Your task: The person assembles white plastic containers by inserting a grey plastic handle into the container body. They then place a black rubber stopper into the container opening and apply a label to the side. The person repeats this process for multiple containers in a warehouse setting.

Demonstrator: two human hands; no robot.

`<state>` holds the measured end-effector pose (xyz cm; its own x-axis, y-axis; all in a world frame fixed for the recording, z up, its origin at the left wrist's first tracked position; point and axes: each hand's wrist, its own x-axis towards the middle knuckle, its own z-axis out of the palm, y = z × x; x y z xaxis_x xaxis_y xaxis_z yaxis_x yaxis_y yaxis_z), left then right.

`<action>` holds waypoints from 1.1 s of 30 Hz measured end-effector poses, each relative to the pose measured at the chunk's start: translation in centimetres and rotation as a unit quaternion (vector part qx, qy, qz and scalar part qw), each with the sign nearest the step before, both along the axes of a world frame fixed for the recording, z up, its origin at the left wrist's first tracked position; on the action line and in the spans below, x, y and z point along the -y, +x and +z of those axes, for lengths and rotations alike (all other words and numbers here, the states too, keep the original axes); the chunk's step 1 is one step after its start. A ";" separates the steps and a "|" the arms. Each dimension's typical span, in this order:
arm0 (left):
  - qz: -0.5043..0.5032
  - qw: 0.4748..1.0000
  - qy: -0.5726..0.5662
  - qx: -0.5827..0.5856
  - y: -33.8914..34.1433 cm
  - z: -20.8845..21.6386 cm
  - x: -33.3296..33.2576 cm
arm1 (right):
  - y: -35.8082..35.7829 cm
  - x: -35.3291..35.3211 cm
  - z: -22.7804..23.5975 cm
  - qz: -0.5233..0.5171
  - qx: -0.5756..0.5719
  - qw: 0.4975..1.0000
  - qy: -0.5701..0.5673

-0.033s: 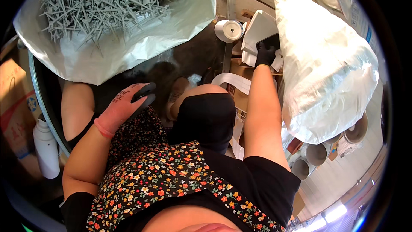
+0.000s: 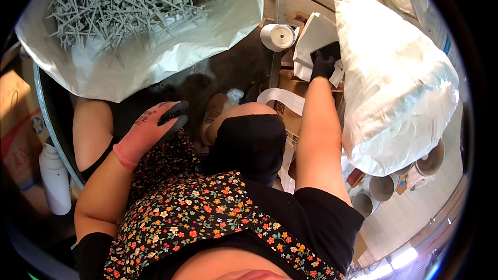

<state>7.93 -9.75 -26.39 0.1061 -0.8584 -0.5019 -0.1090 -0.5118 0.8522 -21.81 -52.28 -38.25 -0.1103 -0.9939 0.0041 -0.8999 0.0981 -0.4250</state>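
My left hand [image 2: 149,132] wears a pinkish-red knit glove with dark-coated fingers. It hangs above my lap by the floral apron [image 2: 192,207], thumb and fingers apart, nothing between them. At the right, my outstretched right hand [image 2: 322,67], in a black glove, reaches a dark smartphone [image 2: 331,51]. One finger stretches out over the phone's near left part; the other fingers are hard to make out, dark against dark. Under the phone lie white papers or cartons [image 2: 315,32]. Straight ahead, a large white sack [image 2: 124,80] stands open, full of thin grey spiked parts [image 2: 129,8].
A puffed white plastic bag [image 2: 397,88] stands right of my right arm. A white roll [image 2: 279,37] sits beside the papers, and a strip of white labels [image 2: 282,98] curls below. Several round containers [image 2: 382,187] are at the lower right. A white bottle [image 2: 54,181] stands far left.
My right hand has shifted slightly over the phone. The left hand stays put, and the view has moved a little.
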 end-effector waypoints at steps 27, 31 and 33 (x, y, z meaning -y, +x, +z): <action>-0.016 0.998 0.063 -0.011 -0.2 0.5 1.9 | -2.3 4.0 -2.7 0.011 -0.083 0.996 0.016; -0.013 0.998 0.065 -0.017 -0.4 0.5 2.0 | -2.4 4.1 -2.7 0.014 -0.104 0.994 0.015; -0.016 0.998 0.062 -0.019 -0.4 0.4 2.0 | -1.9 3.8 -2.5 -0.003 -0.103 0.994 0.023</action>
<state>7.57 -11.76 -25.95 0.0584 -0.7918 -0.6080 -0.0952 -0.6106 0.7862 -23.70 -56.05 -40.78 -0.1168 -0.9930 -0.0178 -0.9669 0.1178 -0.2262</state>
